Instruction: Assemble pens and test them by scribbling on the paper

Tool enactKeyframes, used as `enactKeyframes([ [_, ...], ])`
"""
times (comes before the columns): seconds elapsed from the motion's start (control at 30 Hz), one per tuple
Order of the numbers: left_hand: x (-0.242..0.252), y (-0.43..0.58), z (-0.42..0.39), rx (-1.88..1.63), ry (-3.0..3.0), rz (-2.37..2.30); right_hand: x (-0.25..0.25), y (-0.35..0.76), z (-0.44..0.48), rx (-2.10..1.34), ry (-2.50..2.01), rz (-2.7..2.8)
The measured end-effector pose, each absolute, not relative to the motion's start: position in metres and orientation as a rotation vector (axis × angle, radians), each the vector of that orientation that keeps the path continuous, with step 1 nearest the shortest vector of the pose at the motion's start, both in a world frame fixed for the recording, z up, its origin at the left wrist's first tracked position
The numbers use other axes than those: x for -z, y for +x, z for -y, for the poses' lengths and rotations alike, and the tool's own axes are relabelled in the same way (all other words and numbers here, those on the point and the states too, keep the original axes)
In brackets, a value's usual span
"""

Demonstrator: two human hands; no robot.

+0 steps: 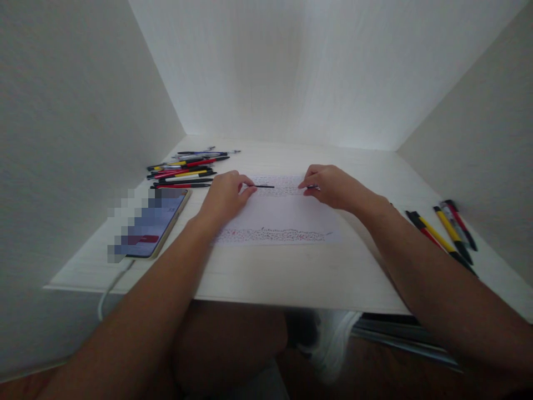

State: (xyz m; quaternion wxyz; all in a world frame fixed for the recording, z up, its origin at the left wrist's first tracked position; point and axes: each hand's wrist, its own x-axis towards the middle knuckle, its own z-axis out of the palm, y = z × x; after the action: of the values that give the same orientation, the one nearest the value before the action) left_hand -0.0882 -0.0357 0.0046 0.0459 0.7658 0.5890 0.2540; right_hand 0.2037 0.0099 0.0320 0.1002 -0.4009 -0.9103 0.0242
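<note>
I count two hands: left hand (225, 197) and right hand (333, 186). One stick (263, 186), one sheet (283, 216), one phone (154, 225), one cable (110, 289). Five pens (447, 233) on my right; the left pile (183, 169) holds roughly ten, too tangled to count exactly.

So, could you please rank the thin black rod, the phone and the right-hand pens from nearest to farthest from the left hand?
1. Thin black rod, pinched by the left hand itself.
2. Phone, just to its left.
3. Right-hand pens, far off on the right side.
</note>
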Motion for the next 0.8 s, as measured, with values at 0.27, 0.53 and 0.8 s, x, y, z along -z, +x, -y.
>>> enactKeyframes([
  [0.27,0.002,-0.088,0.031,-0.865,2.277,-1.862,-0.033,0.205,-0.009,0.016,-1.259,2.539],
  [0.53,0.006,-0.091,0.027,-1.007,2.148,-1.876,0.002,0.208,-0.026,-0.152,-1.277,2.398],
  [0.8,0.001,-0.071,0.038,-1.132,2.154,-1.553,-0.015,0.179,0.002,-0.733,-1.117,2.085],
])
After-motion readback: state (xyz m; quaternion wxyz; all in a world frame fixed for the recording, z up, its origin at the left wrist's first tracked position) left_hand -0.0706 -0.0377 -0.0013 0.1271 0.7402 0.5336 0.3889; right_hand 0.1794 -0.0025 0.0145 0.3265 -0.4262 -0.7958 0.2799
